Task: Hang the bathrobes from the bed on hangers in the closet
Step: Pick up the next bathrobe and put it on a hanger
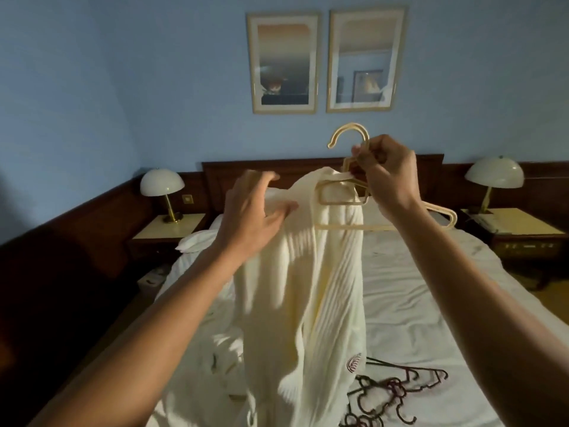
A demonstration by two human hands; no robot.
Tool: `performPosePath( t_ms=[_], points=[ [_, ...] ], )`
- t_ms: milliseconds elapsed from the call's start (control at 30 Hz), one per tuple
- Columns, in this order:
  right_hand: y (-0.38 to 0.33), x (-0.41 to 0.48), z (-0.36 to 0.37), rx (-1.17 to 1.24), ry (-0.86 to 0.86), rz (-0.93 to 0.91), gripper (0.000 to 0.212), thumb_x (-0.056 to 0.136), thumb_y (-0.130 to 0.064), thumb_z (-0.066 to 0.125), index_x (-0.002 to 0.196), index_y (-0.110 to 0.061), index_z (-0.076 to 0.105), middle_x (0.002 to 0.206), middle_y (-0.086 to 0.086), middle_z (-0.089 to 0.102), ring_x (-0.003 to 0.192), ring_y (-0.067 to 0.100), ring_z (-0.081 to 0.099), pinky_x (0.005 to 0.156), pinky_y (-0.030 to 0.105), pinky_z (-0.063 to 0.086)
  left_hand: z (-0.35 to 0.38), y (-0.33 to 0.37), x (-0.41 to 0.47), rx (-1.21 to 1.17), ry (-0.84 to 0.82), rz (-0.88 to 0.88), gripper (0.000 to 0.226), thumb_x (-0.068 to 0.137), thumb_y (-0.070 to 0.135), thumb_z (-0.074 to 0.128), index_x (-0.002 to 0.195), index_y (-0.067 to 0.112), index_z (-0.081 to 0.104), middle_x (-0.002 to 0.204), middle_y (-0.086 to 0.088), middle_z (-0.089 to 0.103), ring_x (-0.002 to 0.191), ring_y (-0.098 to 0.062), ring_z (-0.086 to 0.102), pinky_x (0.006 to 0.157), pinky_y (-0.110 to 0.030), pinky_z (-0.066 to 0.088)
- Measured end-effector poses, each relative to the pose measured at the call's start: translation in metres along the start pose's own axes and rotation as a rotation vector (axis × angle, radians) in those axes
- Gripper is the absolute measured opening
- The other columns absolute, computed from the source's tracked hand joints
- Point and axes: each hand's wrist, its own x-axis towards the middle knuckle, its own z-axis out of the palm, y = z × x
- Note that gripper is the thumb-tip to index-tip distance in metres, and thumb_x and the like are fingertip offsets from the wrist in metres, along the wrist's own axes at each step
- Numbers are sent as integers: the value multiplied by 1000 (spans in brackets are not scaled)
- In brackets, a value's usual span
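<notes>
A cream ribbed bathrobe (pixel 304 272) hangs in the air over the bed (pixel 431 303), partly draped on a beige plastic hanger (pixel 348 192). My right hand (pixel 388 177) grips the hanger's neck just below its hook. My left hand (pixel 255 211) is at the robe's left shoulder, fingers spread and blurred, touching the cloth. The hanger's right arm sticks out bare past my right wrist. More white cloth (pixel 221 349) lies crumpled on the bed beneath the robe.
Several dark red hangers (pixel 397 392) lie in a heap on the sheet at the lower right. Nightstands with dome lamps (pixel 162 183) (pixel 494 174) flank the bed. A dark wooden headboard (pixel 277 171) and two framed pictures (pixel 283 63) are behind.
</notes>
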Motion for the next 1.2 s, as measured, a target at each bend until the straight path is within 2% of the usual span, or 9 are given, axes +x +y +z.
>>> performPosePath(
  t_ms=[167, 300, 400, 533, 733, 867, 933, 1100, 1200],
  points=[
    [0, 10, 9, 6, -93, 0, 15, 96, -26, 68, 96, -11, 70, 83, 5, 77, 78, 20, 76, 72, 39, 63, 5, -8, 15, 41, -224, -106, 47, 95, 68, 49, 97, 23, 64, 81, 2, 71, 79, -27, 69, 69, -42, 56],
    [20, -8, 24, -332, -109, -34, 25, 93, -29, 69, 115, -18, 70, 100, -11, 76, 93, 4, 70, 77, 12, 51, 5, -20, 14, 77, -191, -223, 37, 96, 60, 58, 97, 23, 66, 82, 4, 72, 78, -26, 70, 66, -40, 57],
    [58, -61, 40, -399, -162, -15, 20, 94, -30, 69, 111, -19, 71, 94, -8, 75, 92, 10, 72, 73, 14, 50, -3, -31, 11, 96, -133, -323, 46, 95, 47, 65, 69, 16, 42, 58, 4, 49, 66, -34, 57, 52, -36, 36],
    [119, -134, 73, -419, -277, 185, 48, 91, -45, 69, 124, -14, 54, 111, 1, 65, 96, 19, 62, 77, 33, 51, -21, -29, 20, -6, -86, -325, 57, 90, 42, 71, 66, 13, 29, 55, 3, 30, 56, -25, 35, 54, -37, 25],
    [145, -117, 54, -250, -476, 434, 36, 96, -45, 56, 97, -11, 69, 88, 12, 73, 79, 23, 68, 77, 53, 55, -61, -49, 21, -105, -152, -239, 51, 89, 36, 76, 67, 12, 37, 60, 10, 31, 56, -7, 28, 56, -30, 24],
    [151, -69, -13, -365, -408, 443, 21, 99, -20, 61, 81, -15, 71, 76, 8, 68, 68, 22, 60, 63, 40, 52, -97, -97, 12, 38, -369, -284, 17, 82, 46, 82, 87, 35, 70, 83, 28, 64, 84, 7, 58, 76, -18, 43],
    [136, -35, -30, -375, -273, 382, 24, 96, -18, 66, 74, -26, 71, 76, 6, 68, 72, 23, 60, 64, 36, 48, -96, -106, 9, 113, -415, -281, 22, 81, 51, 82, 95, 35, 76, 93, 21, 71, 93, -3, 63, 82, -28, 50],
    [41, 72, -23, -238, 84, 164, 19, 89, -30, 68, 72, -20, 67, 60, -8, 56, 50, -2, 45, 57, 24, 41, -71, -81, 39, 129, -206, -273, 35, 90, 46, 73, 72, 21, 56, 62, 7, 53, 73, -26, 55, 63, -36, 37],
    [-31, 101, -10, -180, 210, -28, 16, 90, -32, 62, 79, -23, 70, 63, -13, 56, 47, -8, 47, 48, 15, 37, -66, -63, 62, 116, -72, -329, 38, 93, 50, 67, 83, 14, 61, 68, -1, 58, 74, -30, 56, 64, -38, 41]
  ],
)
